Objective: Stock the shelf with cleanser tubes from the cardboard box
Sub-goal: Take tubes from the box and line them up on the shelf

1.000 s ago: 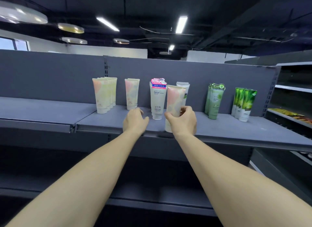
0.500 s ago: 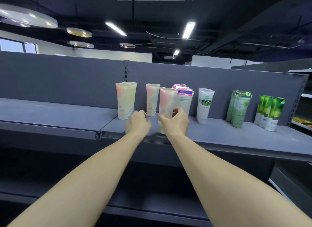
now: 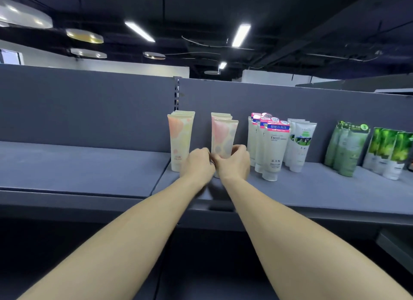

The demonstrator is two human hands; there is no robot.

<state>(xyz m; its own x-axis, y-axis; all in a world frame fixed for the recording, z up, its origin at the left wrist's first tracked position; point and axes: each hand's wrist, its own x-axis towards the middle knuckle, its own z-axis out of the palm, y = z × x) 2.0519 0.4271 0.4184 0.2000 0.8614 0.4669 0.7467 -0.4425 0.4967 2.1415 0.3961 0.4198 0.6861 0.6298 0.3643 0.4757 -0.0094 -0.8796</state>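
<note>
A cream cleanser tube (image 3: pixel 224 137) with pink and yellow blotches stands cap down on the grey shelf (image 3: pixel 335 188), in front of a short row of the same tubes. My right hand (image 3: pixel 234 163) grips its lower part from the right. My left hand (image 3: pixel 197 165) has its fingers curled against the tube's left side, next to the right hand. The tube's cap is hidden behind my hands. Another row of the same tubes (image 3: pixel 180 141) stands just to the left. The cardboard box is out of view.
To the right stand rows of white "Facial" tubes (image 3: pixel 273 148), white tubes with a green picture (image 3: pixel 300 143), pale green tubes (image 3: pixel 347 150) and bright green tubes (image 3: pixel 393 152). The shelf section on the left (image 3: pixel 78 165) is bare. A grey back panel rises behind.
My right hand has carried the blotched tube leftwards and back, from in front of the "Facial" tubes to the front of its own row. My left hand has closed in on it.
</note>
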